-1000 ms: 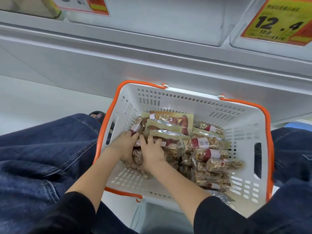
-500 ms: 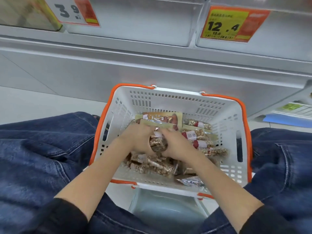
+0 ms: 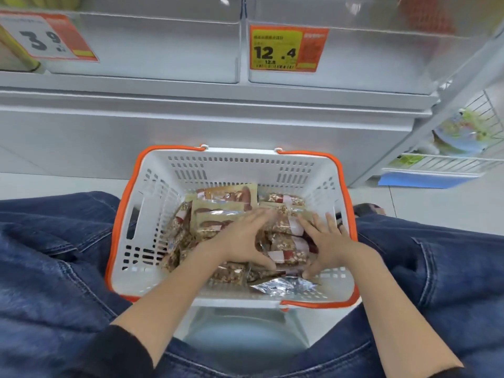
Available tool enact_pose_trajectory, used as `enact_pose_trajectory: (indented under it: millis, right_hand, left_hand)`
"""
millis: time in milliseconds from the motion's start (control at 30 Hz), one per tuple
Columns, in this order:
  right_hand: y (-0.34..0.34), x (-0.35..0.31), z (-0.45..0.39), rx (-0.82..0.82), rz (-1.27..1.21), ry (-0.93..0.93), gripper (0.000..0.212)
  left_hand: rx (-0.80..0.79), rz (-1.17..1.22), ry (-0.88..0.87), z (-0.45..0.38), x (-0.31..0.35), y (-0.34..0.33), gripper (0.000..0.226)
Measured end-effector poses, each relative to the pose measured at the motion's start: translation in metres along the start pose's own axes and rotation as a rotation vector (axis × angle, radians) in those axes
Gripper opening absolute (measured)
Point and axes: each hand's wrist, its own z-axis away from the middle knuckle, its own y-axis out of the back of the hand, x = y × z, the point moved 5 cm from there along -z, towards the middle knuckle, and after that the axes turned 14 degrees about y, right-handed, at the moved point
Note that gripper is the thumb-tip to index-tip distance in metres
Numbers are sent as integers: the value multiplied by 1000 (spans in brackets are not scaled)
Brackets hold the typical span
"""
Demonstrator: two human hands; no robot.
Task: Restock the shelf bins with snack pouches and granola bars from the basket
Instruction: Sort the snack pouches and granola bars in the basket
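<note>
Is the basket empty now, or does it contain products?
Not empty: the basket holds granola bars and snack pouches.

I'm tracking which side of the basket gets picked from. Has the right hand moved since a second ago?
Yes. The right hand has shifted rightward across the basket, from left of centre to near its right wall.

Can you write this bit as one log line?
step: gathering bars | left hand: on granola bars | right hand: on bars | basket: stocked
</note>
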Motion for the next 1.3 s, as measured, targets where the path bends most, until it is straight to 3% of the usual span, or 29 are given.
enact_pose_trajectory:
  millis: [67,167,267,367,533,800,933,1100,1233,1300]
  right_hand:
    - [12,-8,7,-25,-68,8,131]
    - [35,-42,1,98,-164,134,124]
    - [46,-103,-28,270,-242,382,105]
    - [8,-153,-67,124,-275,530,99]
    - [-58,-154,-119,-52,-67,357,117]
    - [-75,-167,-147,-125,-107,211,116]
    - [-81,-169,-152,-84,-138,197,115]
    - [-82,-172,-155,-65,-184,158,117]
    - [-88,-174,-155,-28,-274,136,102]
    - [-93,-176,-154,-43,-329,127,104]
  left_hand:
    - [30,203,130,11,-33,11,109]
    - [-20,113,310,18,-95,15,88]
    - [-166,-151,356,18,-133,-13,95]
    - [-174,-174,415,19,-157,-44,106]
    - [-37,-131,510,21,-183,-50,111]
    - [-253,-189,581,16,-212,-49,133]
    - [-404,-171,545,12,-224,-36,127]
    - [-281,-310,469,5,-221,-40,124]
    - [-264,-89,456,1,-221,-42,109]
    - [-284,-72,473,-1,-217,-43,98]
